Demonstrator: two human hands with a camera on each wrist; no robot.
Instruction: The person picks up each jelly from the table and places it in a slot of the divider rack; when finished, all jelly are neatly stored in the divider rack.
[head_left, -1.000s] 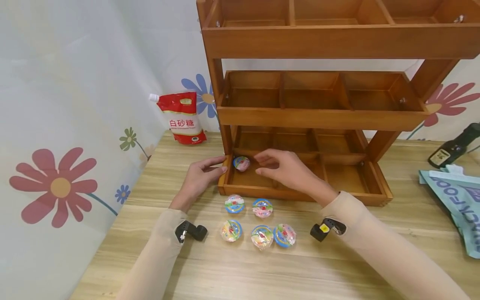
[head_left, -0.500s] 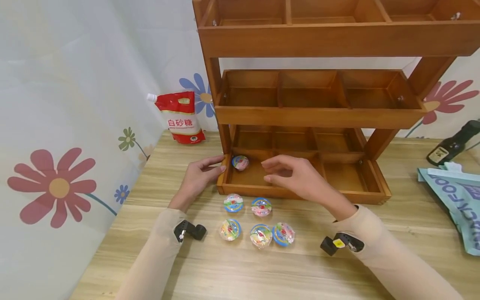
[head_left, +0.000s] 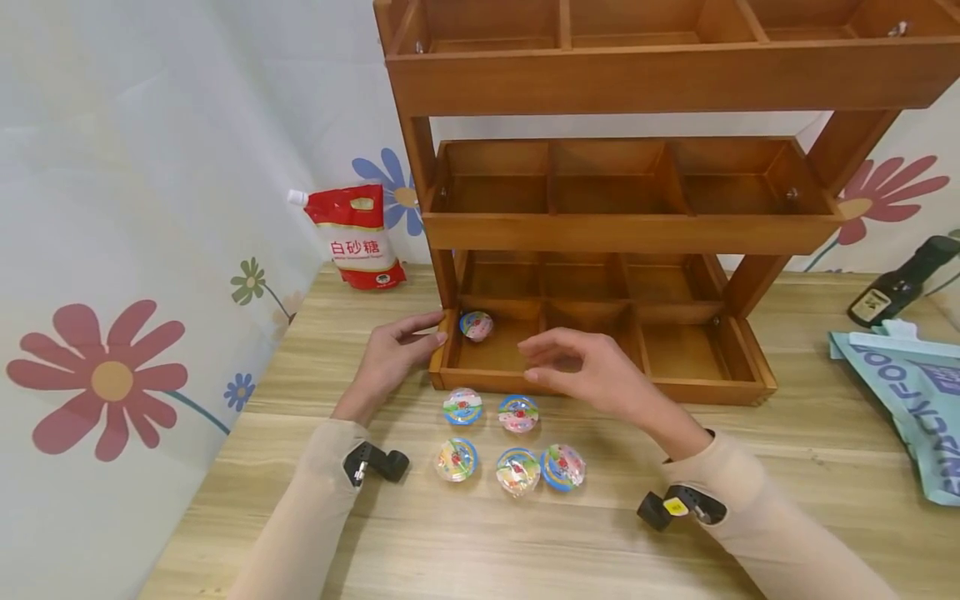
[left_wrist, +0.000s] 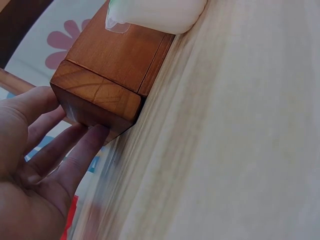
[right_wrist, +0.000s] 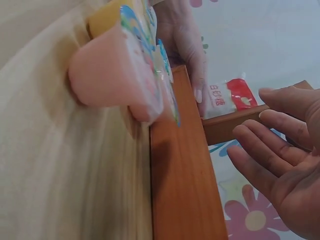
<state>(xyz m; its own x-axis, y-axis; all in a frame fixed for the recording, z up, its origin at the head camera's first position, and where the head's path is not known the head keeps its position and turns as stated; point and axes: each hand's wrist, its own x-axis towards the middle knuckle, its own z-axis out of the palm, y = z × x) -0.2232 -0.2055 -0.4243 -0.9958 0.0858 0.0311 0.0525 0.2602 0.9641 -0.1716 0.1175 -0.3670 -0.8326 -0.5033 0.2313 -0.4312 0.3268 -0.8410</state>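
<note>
In the head view, my left hand (head_left: 393, 358) touches the left end of the wooden shelf's (head_left: 615, 233) bottom tray. The left wrist view shows its fairly straight fingers (left_wrist: 85, 150) against the tray's corner. My right hand (head_left: 592, 367) hovers over the front of that tray, fingers loosely bent, nothing between them. A small jelly cup (head_left: 476, 326) lies tilted in the front left compartment. On the table before the shelf lie several more jelly cups, such as a pink one (head_left: 518, 414) and a yellowish one (head_left: 457, 460). The right wrist view has a pink cup (right_wrist: 107, 70) up close.
A red and white sugar pouch (head_left: 352, 237) stands left of the shelf. To the right are a dark bottle (head_left: 903, 283) and a light blue snack bag (head_left: 907, 400) with a clip. The shelf's upper tiers (head_left: 633, 233) overhang the bottom tray.
My right hand has drawn back to the right, away from the jelly cup in the tray. The left hand stays at the tray's end. The head view has shifted slightly.
</note>
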